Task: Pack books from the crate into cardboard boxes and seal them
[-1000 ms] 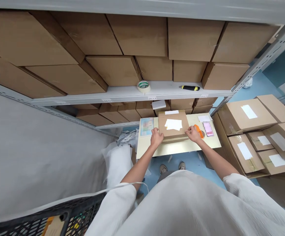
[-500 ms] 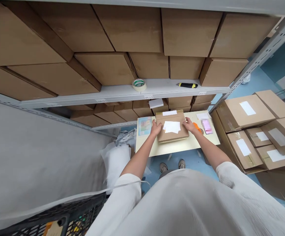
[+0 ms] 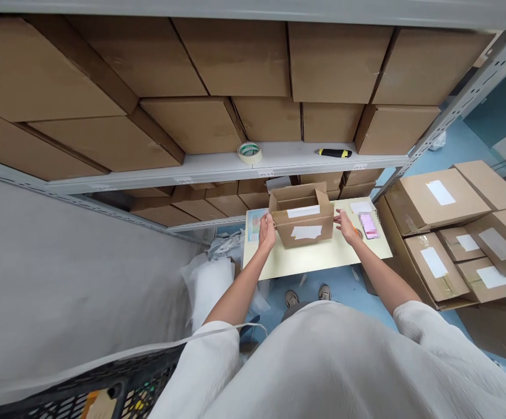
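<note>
One shelf (image 3: 290, 155); one table (image 3: 288, 265); one open box (image 3: 309, 238) over it. One left hand (image 3: 267, 234), fingers gripping box's left edge; one right hand (image 3: 345, 227), fingers by right edge, can't tell if gripping. One tape roll (image 3: 257, 156), one knife (image 3: 335, 153) on shelf.

Inside floor of the open carton (image 3: 303, 222) is out of sight behind its front wall, left hand (image 3: 267, 233) and carton cover part of the colored sheet (image 3: 253, 224), right hand (image 3: 345, 227) blocks most of the orange item (image 3: 358, 233), and can't tell if the right fingertips touch cardboard. Pink item (image 3: 369, 225) is pixelated, shelf label (image 3: 266, 173) too small to read, white box (image 3: 278, 183) on the lower shelf half behind a carton flap. Black crate (image 3: 124, 389) runs off the bottom edge, upper-left carton (image 3: 39, 70) off the left.
</note>
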Action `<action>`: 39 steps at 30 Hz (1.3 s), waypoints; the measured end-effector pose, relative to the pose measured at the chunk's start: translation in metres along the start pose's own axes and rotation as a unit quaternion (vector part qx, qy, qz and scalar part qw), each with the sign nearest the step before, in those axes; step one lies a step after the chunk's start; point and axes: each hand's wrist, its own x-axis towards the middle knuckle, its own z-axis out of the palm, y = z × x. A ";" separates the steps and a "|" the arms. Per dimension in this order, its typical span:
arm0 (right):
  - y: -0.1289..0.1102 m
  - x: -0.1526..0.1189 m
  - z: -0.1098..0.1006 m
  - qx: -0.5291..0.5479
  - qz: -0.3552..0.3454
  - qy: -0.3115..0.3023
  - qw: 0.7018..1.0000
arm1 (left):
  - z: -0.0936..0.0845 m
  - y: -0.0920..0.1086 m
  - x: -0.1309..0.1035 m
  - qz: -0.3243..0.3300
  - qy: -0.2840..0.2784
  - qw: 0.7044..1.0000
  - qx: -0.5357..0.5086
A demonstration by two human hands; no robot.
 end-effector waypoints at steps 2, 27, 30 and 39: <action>0.012 -0.001 -0.001 0.007 0.019 -0.013 1.000 | -0.004 -0.006 -0.011 -0.050 -0.033 0.997 -0.043; -0.078 -0.007 0.006 -0.472 -0.257 -0.069 0.840 | -0.018 0.035 0.027 0.206 -0.254 0.893 0.309; -0.063 -0.012 -0.005 -0.502 -0.197 -0.042 0.841 | -0.009 0.031 0.034 0.201 -0.267 0.875 0.349; -0.028 0.023 -0.016 -0.458 -0.094 -0.155 0.870 | 0.013 0.026 0.058 0.176 -0.297 0.851 0.395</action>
